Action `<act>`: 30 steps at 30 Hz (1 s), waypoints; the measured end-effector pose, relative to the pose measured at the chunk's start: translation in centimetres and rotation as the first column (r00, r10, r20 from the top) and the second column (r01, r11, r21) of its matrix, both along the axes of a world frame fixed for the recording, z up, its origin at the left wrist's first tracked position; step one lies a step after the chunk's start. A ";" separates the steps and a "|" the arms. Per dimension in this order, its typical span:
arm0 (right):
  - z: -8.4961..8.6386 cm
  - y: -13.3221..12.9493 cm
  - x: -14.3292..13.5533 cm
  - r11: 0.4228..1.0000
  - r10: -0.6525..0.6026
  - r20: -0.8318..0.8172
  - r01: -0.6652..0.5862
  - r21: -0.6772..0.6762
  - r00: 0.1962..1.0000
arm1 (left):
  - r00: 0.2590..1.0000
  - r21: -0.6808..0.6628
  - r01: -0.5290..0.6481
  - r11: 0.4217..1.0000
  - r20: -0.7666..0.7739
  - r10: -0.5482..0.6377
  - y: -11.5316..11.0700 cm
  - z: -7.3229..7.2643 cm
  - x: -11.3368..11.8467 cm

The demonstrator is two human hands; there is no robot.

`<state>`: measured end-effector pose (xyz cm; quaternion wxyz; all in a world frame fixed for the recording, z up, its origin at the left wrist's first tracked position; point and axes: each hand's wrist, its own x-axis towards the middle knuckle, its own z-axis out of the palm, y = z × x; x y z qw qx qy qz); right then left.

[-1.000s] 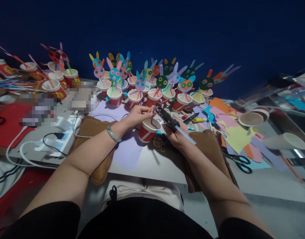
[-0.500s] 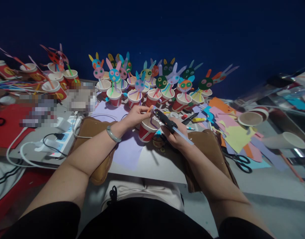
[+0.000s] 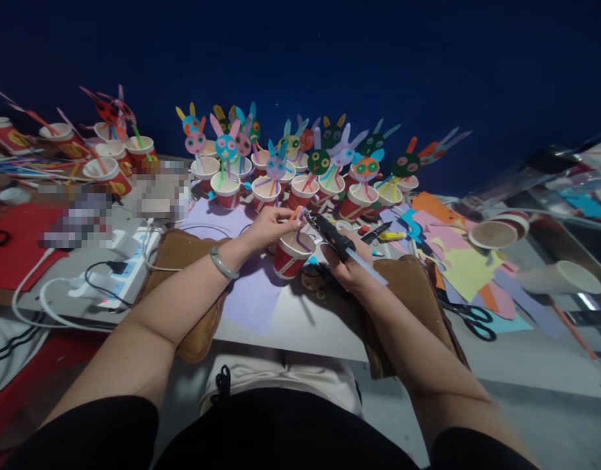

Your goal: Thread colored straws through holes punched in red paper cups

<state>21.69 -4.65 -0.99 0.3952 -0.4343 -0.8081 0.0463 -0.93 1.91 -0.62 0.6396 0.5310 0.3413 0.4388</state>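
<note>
My left hand [image 3: 270,230] pinches the top of an orange straw [image 3: 296,213] above a red and white paper cup [image 3: 291,256]. A purple bent straw [image 3: 302,242] stands in that cup. My right hand [image 3: 348,261] is wrapped round a black glue gun [image 3: 328,235], with a translucent glue stick [image 3: 366,266] sticking out of its back. The gun's nozzle is close to the straw tops at my left fingertips; whether it touches them is too small to tell. Beneath my left forearm lies a brown cushion [image 3: 183,261], and another brown cushion [image 3: 403,294] is under the right.
Several cups with paper rabbit heads [image 3: 276,168] on straws stand behind. Coloured paper scraps [image 3: 457,261] and black scissors [image 3: 471,318] lie to the right, markers [image 3: 376,232] beyond my right hand. A white power strip [image 3: 127,277] with cables is at left.
The glue gun has shifted slightly to the right, away from the straw tops. My left hand and the cup have hardly moved.
</note>
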 end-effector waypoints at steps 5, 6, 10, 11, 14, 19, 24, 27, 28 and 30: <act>0.0 0.2 0.0 1.000 0.006 -0.022 -0.007 -0.020 1.000 | 1.000 -0.030 -0.008 1.000 0.011 0.009 0.0 0.1 0.0; 0.1 0.3 0.0 1.000 0.000 -0.030 0.000 -0.016 1.000 | 1.000 -0.031 -0.011 0.999 0.004 0.011 0.0 0.0 0.0; 0.8 0.8 1.2 0.989 -0.150 -0.092 0.151 -0.001 0.984 | 0.999 0.020 -0.041 0.999 -0.005 0.041 0.2 0.1 -0.2; 1.1 1.0 1.7 0.977 -0.212 -0.105 0.213 -0.003 0.972 | 0.998 0.022 -0.055 0.998 0.004 0.055 0.2 0.2 -0.3; 2.1 1.3 3.1 0.923 -0.385 -0.052 0.383 -0.042 0.921 | 0.996 -0.014 -0.082 0.997 0.037 0.083 0.0 0.4 -0.4; 3.7 0.9 3.1 0.801 -0.464 0.335 0.549 -0.237 0.820 | 0.996 -0.069 -0.071 0.995 0.053 0.075 -0.2 1.1 -0.7; 4.5 0.2 1.4 0.738 -0.390 0.536 0.602 -0.305 0.749 | 0.999 -0.174 -0.005 0.985 0.053 0.015 -0.1 1.8 -1.0; 4.3 0.2 0.7 0.726 -0.372 0.598 0.624 -0.288 0.710 | 0.995 -0.219 0.038 0.975 0.098 -0.017 0.0 2.1 -1.2; 4.0 0.2 0.5 0.723 -0.356 0.614 0.624 -0.296 0.704 | 0.993 -0.227 0.052 0.972 0.117 -0.026 0.0 2.1 -1.2; 3.5 0.5 0.3 0.712 -0.318 0.632 0.618 -0.332 0.707 | 0.989 -0.237 0.075 0.969 0.145 -0.041 -0.1 2.1 -1.4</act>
